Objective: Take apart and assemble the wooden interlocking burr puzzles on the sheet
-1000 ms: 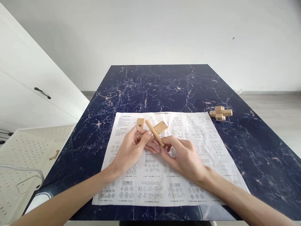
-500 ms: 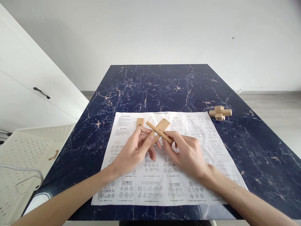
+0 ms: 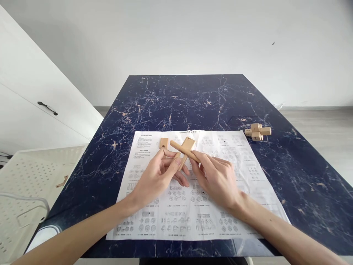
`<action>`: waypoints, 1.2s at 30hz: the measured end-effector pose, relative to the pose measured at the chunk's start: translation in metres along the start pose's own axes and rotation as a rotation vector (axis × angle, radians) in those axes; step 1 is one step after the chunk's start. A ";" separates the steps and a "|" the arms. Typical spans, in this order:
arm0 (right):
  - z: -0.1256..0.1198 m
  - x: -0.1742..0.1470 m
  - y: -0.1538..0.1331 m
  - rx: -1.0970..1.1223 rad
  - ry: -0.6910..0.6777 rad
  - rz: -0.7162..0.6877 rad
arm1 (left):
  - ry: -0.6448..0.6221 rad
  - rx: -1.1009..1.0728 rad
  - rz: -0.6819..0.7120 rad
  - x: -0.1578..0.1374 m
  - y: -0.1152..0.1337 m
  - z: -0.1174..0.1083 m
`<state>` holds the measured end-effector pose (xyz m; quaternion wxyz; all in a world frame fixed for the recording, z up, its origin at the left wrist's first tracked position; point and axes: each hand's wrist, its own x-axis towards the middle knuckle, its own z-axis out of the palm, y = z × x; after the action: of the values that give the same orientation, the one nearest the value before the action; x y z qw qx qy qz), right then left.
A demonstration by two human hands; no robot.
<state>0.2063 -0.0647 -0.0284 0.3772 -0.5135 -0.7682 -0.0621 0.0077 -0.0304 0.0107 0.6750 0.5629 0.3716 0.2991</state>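
Over the printed instruction sheet (image 3: 223, 198), my left hand (image 3: 158, 171) pinches the near end of a flat wooden puzzle piece (image 3: 189, 142) with a slot in it. A narrower wooden puzzle piece (image 3: 176, 145) lies crosswise over the slotted one, its right end gripped between the thumb and fingers of my right hand (image 3: 216, 171). The two pieces form an X and touch, or nearly so; I cannot tell whether they interlock. Just beyond my left fingers, another flat wooden piece (image 3: 163, 142) with a dark notch rests on the sheet.
An assembled block of numbered wooden pieces (image 3: 257, 131) stands at the sheet's right corner on the dark blue marbled table (image 3: 176, 103). To the left is a perforated white surface (image 3: 24, 184) with a small wooden piece (image 3: 62, 181) on it. A round white object (image 3: 45, 235) sits near my left forearm.
The narrow piece has turned in my right hand and now shows a broader face. It has shifted slightly left along the slotted piece, which my left hand still holds.
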 end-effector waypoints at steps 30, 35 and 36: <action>-0.012 0.010 0.008 0.712 -0.253 0.474 | 0.138 0.122 0.128 -0.003 -0.001 -0.005; -0.020 0.018 0.012 1.222 -0.452 0.619 | 0.337 0.229 0.208 -0.001 -0.002 -0.010; -0.020 0.017 0.012 1.294 -0.481 0.641 | 0.289 0.265 0.208 -0.001 -0.002 -0.011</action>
<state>0.2238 -0.0559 -0.0064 0.4246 -0.3874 -0.5258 0.6270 -0.0019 -0.0259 0.0084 0.5003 0.6332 0.4405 0.3932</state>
